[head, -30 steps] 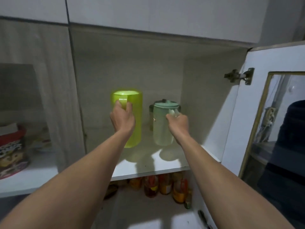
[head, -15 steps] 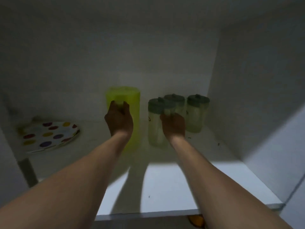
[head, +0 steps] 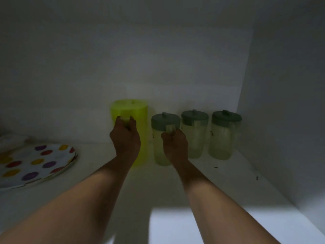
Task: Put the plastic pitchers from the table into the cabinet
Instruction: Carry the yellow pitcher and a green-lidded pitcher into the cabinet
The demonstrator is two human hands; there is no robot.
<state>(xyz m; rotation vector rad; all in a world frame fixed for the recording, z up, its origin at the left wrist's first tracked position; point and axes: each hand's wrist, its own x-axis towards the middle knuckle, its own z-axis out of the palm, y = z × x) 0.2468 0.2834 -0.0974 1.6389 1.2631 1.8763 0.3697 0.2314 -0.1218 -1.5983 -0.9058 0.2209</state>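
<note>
Deep inside the dim cabinet, a lime-green plastic pitcher [head: 139, 118] stands upright near the back wall. My left hand [head: 125, 140] is closed around its handle. Just right of it is a clear pitcher with a grey-green lid [head: 158, 147], and my right hand [head: 175, 146] grips its handle. Two more clear pitchers with grey-green lids [head: 194, 134] [head: 222, 136] stand in a row to the right, near the side wall. All the pitchers appear to rest on the white shelf [head: 228, 182].
A white plate with coloured dots [head: 35, 164] lies on the shelf at the left. The cabinet's right wall [head: 284, 103] is close behind the rightmost pitcher. The shelf's front part is lit; the back is dark.
Both hands have carried the pitchers from the cabinet's front to the back of the shelf. The view has moved inside, revealing two more lidded pitchers and the dotted plate.
</note>
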